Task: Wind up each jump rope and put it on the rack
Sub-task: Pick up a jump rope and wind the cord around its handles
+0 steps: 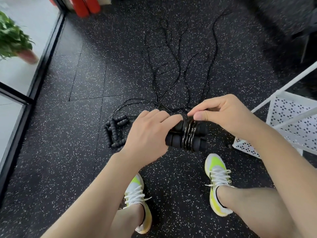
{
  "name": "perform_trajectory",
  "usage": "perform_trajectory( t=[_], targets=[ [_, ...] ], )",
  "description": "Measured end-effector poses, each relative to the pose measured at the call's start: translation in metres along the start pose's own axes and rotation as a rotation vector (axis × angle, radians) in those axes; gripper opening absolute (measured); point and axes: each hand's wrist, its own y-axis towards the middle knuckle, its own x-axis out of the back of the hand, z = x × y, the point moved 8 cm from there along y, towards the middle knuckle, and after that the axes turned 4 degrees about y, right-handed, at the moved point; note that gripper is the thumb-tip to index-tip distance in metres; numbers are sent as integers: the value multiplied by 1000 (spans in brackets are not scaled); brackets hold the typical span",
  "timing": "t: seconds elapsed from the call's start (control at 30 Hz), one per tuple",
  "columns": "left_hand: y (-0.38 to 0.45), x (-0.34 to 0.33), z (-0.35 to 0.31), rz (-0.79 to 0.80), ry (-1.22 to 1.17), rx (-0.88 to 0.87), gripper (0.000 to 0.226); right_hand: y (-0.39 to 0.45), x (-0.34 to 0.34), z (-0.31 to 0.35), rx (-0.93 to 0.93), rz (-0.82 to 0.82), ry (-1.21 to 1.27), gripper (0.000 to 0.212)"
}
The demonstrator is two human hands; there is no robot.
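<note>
Head view first, since it is the only one I have: what is hard to read from where you sit?

— Quite a bit. The left hand (147, 134) covers the near end of the paired handles (176, 134), so I cannot see how its fingers lie underneath; I only see them curled over the top, gripping. The loose cords (171, 69) on the floor (68, 117) are thin and black on black speckle, and I cannot count them or trace which belongs to which. The rack (289, 117) is cut off by the right edge.

— And the hands?

— I see the left one holding two black foam handles side by side, lying across the frame above the floor, between the shoes (217, 182). Several turns of cord (189, 134) are wrapped round their middle. The right hand (223, 114) sits just above the coil, thumb and forefinger pinched together on the cord at the top of the wraps, other fingers curled in.

— Anything else of the task?

— A heap of more handles (114, 131) lies on the floor left of the left hand. The white perforated rack stands to the right, near the right forearm
</note>
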Motion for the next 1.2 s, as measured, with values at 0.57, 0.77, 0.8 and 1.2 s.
perform_trajectory(
  t=[0.57,0.77,0.8,1.2],
  targets=[
    [4,22,36,-156,-65,555,44,0,-59,-20,-143,-48,234,24],
    [5,13,53,-47,40,663,45,-9,-87,-10,-151,74,-95,17],
    [5,11,55,-29,64,665,45,-11,-88,-8,-143,80,-171,15],
    [-5,-15,53,138,198,516,43,-20,-73,29,132,-94,-710,24]
  ],
)
